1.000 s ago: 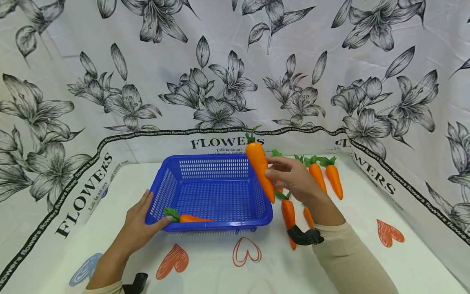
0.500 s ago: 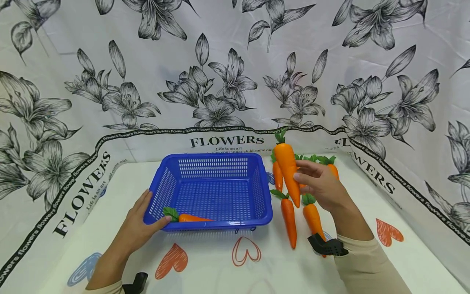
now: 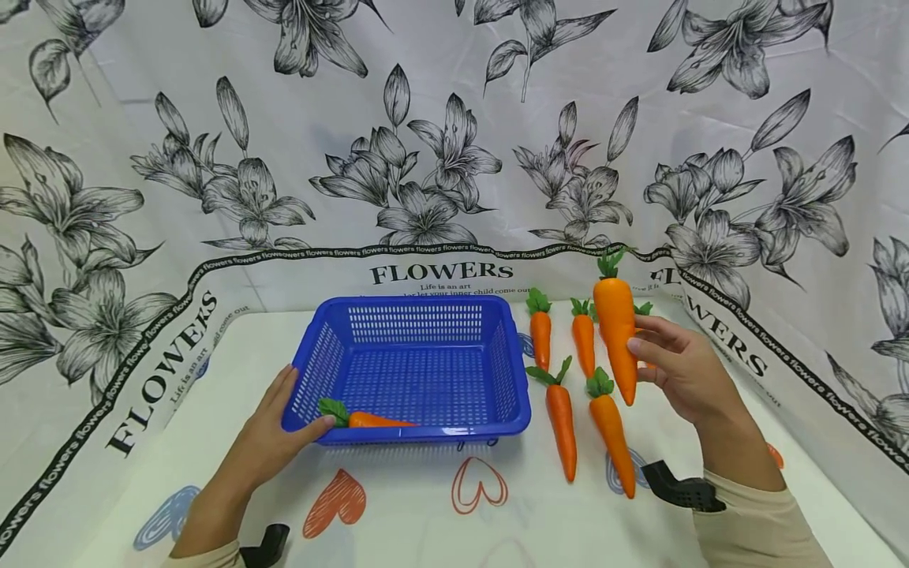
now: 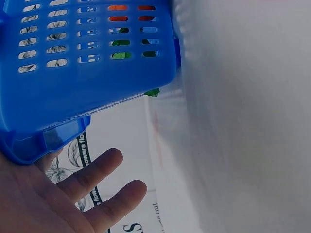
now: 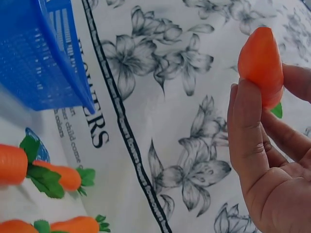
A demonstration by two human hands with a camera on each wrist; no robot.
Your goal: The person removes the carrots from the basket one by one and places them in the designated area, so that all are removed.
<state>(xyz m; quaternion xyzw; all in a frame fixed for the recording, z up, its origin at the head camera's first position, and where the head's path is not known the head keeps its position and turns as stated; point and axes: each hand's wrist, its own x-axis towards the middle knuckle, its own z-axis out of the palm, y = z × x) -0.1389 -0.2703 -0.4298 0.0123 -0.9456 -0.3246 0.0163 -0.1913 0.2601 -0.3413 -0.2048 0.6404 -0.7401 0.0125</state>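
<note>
My right hand (image 3: 685,371) pinches an orange carrot (image 3: 614,323) between thumb and fingers, leaves up and tip down, held above the right side of the table. The right wrist view shows this carrot (image 5: 262,63) tip first between the fingertips. My left hand (image 3: 259,442) rests at the near left corner of a blue plastic basket (image 3: 426,433), thumb on the rim. In the left wrist view two fingers (image 4: 119,201) stretch out straight beside the basket wall. One carrot (image 3: 376,420) lies inside along the near wall, partly hidden by the rim.
Right of the basket lie several carrots, two nearer ones (image 3: 562,426) and others farther back (image 3: 540,335). Another, with leaves (image 3: 643,308) showing, is mostly hidden behind the right hand. A flower-print cloth (image 3: 426,173) hangs behind the white table (image 3: 405,505).
The right hand has carried its carrot from the basket's right edge rightward, past the carrots on the table. The left hand and basket stay in place.
</note>
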